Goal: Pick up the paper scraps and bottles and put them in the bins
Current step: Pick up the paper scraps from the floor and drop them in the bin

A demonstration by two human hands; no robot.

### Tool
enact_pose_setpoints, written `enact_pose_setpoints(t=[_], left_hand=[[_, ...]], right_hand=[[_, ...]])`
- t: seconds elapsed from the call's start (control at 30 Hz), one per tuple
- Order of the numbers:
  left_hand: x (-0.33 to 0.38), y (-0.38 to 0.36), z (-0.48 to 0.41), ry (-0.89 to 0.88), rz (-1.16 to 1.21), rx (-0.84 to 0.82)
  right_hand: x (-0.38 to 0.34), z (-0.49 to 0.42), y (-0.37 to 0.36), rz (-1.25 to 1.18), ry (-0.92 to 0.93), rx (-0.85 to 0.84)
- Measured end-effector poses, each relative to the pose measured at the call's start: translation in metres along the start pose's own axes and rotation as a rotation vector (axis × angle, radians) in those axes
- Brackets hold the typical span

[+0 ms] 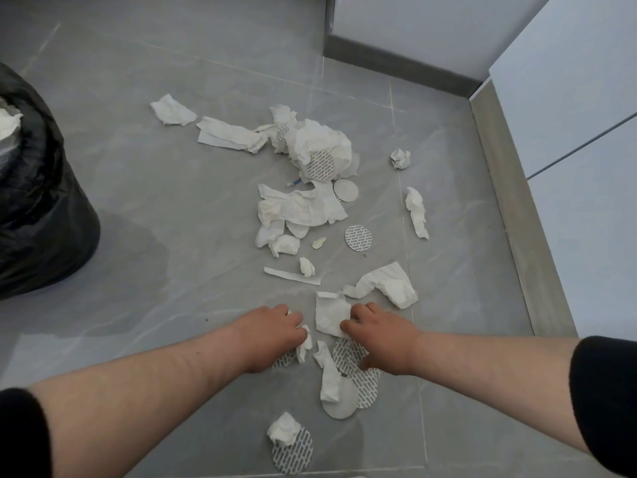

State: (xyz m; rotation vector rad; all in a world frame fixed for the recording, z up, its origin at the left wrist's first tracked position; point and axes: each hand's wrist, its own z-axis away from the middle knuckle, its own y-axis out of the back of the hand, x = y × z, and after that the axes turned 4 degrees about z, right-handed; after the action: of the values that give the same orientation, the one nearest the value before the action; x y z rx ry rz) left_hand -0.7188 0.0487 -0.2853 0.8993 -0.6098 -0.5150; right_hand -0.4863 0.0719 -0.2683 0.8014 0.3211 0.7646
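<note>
White paper scraps (303, 208) and round patterned seal discs (358, 238) lie scattered over the grey tile floor. My left hand (272, 334) is down on the floor with its fingers curled round a small white scrap (305, 345). My right hand (379, 339) pinches the lower edge of a flat white paper piece (329, 313), above two patterned discs (348, 355). A bin lined with a black bag (38, 215) stands at the left, white paper showing inside. No bottles are in view.
A large crumpled paper heap (320, 146) sits further out. White cabinets (579, 132) with a grey plinth run along the right side, and a wall corner (396, 67) stands at the back. A crumpled scrap on a disc (287, 439) lies near me.
</note>
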Motion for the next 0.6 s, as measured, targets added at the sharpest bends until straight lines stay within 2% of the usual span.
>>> enact_pose_setpoints(t=[0.27, 0.4, 0.6], left_hand=[[0.0, 0.0, -0.005, 0.085, 0.094, 0.027], [-0.004, 0.003, -0.005, 0.136, 0.254, 0.03], [0.002, 0.018, 0.003, 0.091, 0.325, 0.062]], right_hand=[[0.002, -0.002, -0.002, -0.029, -0.075, 0.038], [0.002, -0.002, -0.006, -0.085, -0.075, 0.046], [-0.001, -0.005, 0.001, -0.11, -0.125, 0.015]])
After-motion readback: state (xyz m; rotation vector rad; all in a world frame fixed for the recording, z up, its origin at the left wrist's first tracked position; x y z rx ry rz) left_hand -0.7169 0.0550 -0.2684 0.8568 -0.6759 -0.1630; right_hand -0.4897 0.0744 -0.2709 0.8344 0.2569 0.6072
